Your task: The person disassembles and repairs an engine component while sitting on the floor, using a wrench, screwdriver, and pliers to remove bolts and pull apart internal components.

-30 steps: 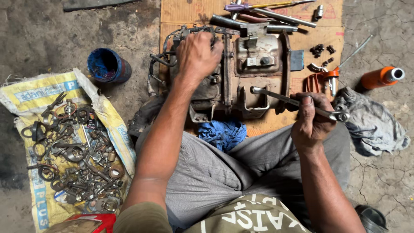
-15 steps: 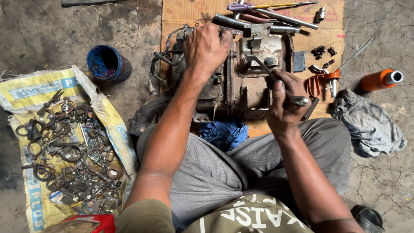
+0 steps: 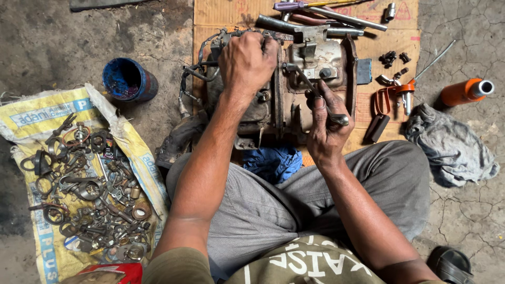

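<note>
A greasy metal engine casing (image 3: 294,100) lies on a cardboard sheet (image 3: 221,16) in front of my crossed legs. My left hand (image 3: 246,62) grips the casing's upper left edge, fingers curled over it. My right hand (image 3: 325,125) is closed around the handle of a long metal wrench (image 3: 310,89), whose far end sits on a fitting near the casing's middle. A blue rag (image 3: 272,162) lies under the casing by my knees.
A yellow sack (image 3: 31,113) at the left carries several rusty rings, bolts and parts. A blue tin (image 3: 128,80) stands above it. Metal bars (image 3: 336,20), small bolts, an orange-handled tool (image 3: 406,92), an orange can (image 3: 465,91) and a grey cloth (image 3: 447,144) lie to the right.
My right hand has swung the wrench from the right side of the casing in to its middle. The left hand has stayed on the casing's edge.
</note>
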